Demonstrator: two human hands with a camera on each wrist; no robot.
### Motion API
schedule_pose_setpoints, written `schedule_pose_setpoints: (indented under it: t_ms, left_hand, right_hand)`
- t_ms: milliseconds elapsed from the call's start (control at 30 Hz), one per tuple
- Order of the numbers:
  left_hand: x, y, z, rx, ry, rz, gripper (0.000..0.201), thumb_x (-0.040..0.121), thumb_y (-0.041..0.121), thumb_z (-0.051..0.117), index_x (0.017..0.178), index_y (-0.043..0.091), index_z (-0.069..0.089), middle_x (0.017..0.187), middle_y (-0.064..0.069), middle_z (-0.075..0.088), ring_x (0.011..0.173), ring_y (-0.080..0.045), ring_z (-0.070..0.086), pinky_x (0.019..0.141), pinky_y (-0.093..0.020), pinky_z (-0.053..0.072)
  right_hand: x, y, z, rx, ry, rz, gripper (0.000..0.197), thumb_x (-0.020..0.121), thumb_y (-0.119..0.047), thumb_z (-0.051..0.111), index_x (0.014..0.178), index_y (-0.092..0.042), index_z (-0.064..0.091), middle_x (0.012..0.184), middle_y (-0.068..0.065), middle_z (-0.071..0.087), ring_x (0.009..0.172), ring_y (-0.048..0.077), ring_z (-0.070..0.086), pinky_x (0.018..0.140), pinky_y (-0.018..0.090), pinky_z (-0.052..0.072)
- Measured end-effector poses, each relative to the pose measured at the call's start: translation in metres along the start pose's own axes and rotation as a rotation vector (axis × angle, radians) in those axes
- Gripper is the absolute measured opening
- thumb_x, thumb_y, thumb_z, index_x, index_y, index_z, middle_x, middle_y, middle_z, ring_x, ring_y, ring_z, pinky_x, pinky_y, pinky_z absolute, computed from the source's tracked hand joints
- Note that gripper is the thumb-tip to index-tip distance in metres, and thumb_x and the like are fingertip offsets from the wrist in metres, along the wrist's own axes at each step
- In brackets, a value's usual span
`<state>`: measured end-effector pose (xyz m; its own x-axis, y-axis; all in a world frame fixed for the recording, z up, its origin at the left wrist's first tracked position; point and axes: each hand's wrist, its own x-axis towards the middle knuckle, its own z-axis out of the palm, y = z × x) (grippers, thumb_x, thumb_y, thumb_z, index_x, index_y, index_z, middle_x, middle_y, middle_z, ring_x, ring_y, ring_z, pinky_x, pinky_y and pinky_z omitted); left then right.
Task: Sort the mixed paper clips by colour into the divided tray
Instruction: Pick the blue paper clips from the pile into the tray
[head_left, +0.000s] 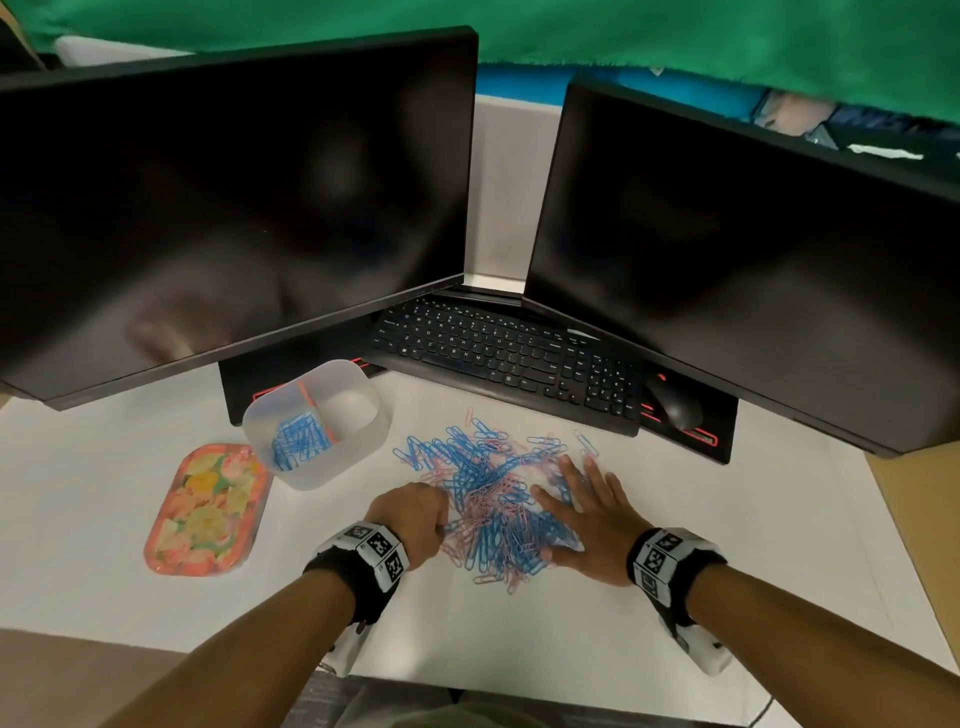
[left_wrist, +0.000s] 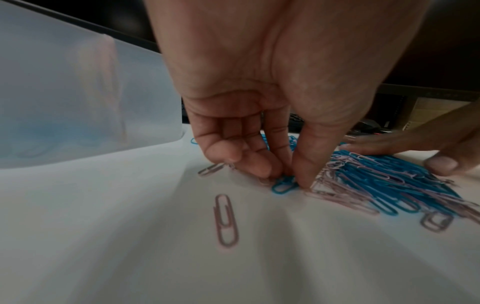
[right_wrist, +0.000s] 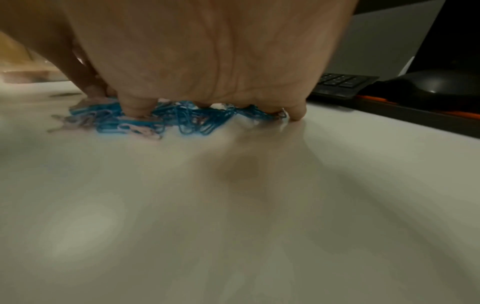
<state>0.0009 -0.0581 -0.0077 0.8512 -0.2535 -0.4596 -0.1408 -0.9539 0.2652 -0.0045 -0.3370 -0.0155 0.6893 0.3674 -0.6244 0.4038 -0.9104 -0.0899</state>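
A small blue wire paper clip (left_wrist: 284, 184) lies flat on the white table (head_left: 571, 623) at the near-left fringe of the mixed heap of blue and pink paper clips (head_left: 498, 499), and the left hand (head_left: 415, 514) is right on top of it, thumb (left_wrist: 306, 164) and curled fingers (left_wrist: 254, 160) closing together on the clip from above. Its long axis looks to run roughly across the wrist view, rounded end poking out toward the camera, so it should slide clear of the heap toward the open table. From there the frosted translucent plastic divided tray (head_left: 363, 447) stands away to the left and farther back, near but apart from the heap, with blue clips already in its left compartment and the right one seemingly bare. That makes the left hand the nearer one for the carry. The right hand (head_left: 592, 514) lies spread flat, fingers apart, pressing on the heap's right side, likely pinning it. One stray pink paper clip (left_wrist: 226, 220) lies alone just in front of the left hand.
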Motion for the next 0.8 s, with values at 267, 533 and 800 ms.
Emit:
schedule_pose_setpoints:
  t_ms: [267, 533, 800]
  left_hand:
    - [0.001, -0.005, 0.001, 0.02, 0.01, 0.025, 0.015, 0.087, 0.032, 0.055, 0.099, 0.025, 0.062, 0.11, 0.002, 0.063, 0.102, -0.022, 0.061, 0.085, -0.032, 0.05]
    - [-0.001, -0.008, -0.003, -0.181, 0.026, -0.002, 0.006, 0.084, 0.023, 0.057, 0.082, 0.025, 0.062, 0.095, 0.003, 0.06, 0.088, -0.018, 0.059, 0.076, -0.024, 0.046]
    - [-0.005, -0.017, -0.011, -0.425, 0.108, 0.006, 0.016, 0.084, 0.012, 0.059, 0.075, 0.025, 0.058, 0.068, 0.013, 0.057, 0.07, -0.014, 0.058, 0.065, -0.017, 0.042]
  right_hand:
    - [-0.033, 0.028, 0.008, 0.146, 0.202, 0.085, 0.065, 0.09, -0.069, 0.025, 0.146, -0.049, 0.0, 0.159, 0.0, -0.013, 0.147, 0.026, -0.012, 0.12, 0.041, 0.0]
    - [-0.039, 0.009, 0.022, 0.301, 0.408, 0.122, 0.02, 0.09, -0.025, 0.051, 0.108, -0.023, 0.06, 0.108, -0.004, 0.056, 0.101, 0.017, 0.055, 0.085, 0.024, 0.042]
    - [-0.036, 0.014, 0.026, 0.293, 0.443, -0.004, 0.014, 0.09, -0.017, 0.054, 0.099, -0.017, 0.065, 0.101, -0.001, 0.059, 0.095, 0.018, 0.055, 0.084, 0.026, 0.046]
